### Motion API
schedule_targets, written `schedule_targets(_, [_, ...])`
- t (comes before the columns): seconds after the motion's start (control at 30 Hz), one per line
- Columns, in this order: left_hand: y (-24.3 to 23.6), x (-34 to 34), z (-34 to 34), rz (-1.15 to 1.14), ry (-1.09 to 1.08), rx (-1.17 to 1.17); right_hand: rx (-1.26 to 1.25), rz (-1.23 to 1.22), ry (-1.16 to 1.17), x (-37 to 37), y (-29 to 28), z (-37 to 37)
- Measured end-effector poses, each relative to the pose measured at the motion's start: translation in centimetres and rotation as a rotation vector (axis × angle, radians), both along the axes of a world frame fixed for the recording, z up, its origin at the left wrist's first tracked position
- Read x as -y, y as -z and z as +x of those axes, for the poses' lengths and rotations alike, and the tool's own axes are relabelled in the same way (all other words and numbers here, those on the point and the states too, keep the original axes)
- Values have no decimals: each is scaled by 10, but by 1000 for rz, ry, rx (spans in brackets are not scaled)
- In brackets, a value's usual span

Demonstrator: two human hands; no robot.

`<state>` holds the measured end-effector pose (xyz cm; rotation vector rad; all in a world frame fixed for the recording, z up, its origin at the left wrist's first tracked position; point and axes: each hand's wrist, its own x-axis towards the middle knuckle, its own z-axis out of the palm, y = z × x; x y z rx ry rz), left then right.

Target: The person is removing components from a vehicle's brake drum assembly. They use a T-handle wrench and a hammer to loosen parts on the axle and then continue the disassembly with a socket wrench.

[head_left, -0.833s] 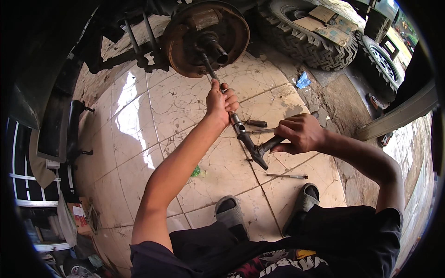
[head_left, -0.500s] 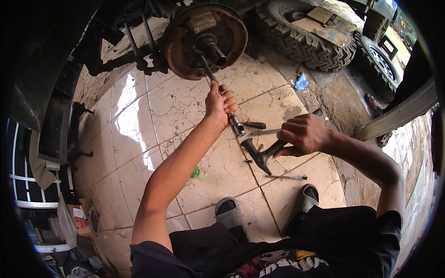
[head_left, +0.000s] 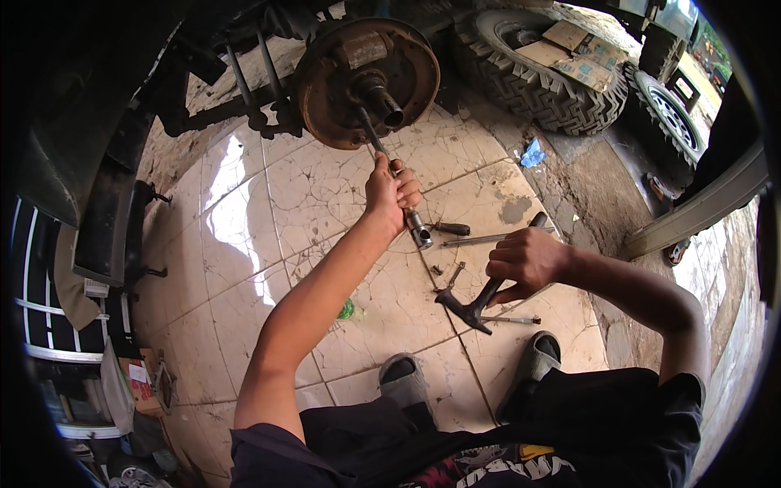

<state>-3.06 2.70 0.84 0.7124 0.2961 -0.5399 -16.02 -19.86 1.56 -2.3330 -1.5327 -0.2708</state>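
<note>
My left hand point(head_left: 392, 193) is closed around a long metal bar point(head_left: 421, 234), which has a round steel end with a hole nearest me. The bar slants away from me, its far tip at the rusty round brake backing plate point(head_left: 321, 102), just below the hollow axle spindle point(head_left: 382, 99). My right hand point(head_left: 527, 262) grips a hammer point(head_left: 465, 311) by its dark handle. The hammer head hangs apart from the bar's near end, closer to my feet. Whether the bar's tip touches metal I cannot tell.
On the cracked tiles point(head_left: 236, 325) lie a dark-handled tool point(head_left: 452, 228), a thin rod point(head_left: 480, 239), a small bolt-like piece point(head_left: 457, 272) and a thin brush-like tool point(head_left: 521, 320). A big tyre point(head_left: 553, 102) with cardboard on it lies far right. A metal post point(head_left: 691, 203) stands at right.
The hammer head has moved back toward me, away from the bar's near end. My left hand keeps its hold on the bar. The whole view has shifted slightly.
</note>
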Motion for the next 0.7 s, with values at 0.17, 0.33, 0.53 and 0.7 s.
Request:
schedule_targets(0.17, [2, 2, 1, -5, 8, -31, -141, -310, 255, 55, 94, 11])
schedule_targets(0.33, [-2, 3, 2, 10, 6, -7, -220, -424, 131, 83, 171, 6])
schedule_targets(0.53, [0, 0, 2, -21, 9, -7, -244, -435, 178, 87, 211, -4])
schedule_targets(0.7, [0, -2, 3, -12, 52, 22, -172, -445, 146, 91, 218, 0])
